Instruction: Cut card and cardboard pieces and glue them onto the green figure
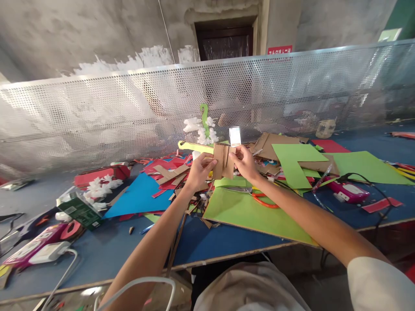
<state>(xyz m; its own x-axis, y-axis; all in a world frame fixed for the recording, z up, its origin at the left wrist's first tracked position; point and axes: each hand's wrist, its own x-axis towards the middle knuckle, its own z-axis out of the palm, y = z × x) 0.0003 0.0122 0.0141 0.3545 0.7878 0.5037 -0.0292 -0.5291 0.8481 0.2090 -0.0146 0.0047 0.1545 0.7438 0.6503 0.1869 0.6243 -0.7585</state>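
A blue-topped counter [204, 248] spans the work area, backed by a perforated metal panel [113, 116] – silver, with bright reflections on its face. Behind it stands a rough grey wall [97, 30] with a patchy white coating [155, 56], a dark recessed opening [225, 41] and – to the right – a red sign [279, 50].

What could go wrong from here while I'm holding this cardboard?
The scissors lie just below the right hand; a careless reach might nick a finger. The white cable arches across the left forearm in view and could snag. The brown cardboard, pinched by both hands, might crease.
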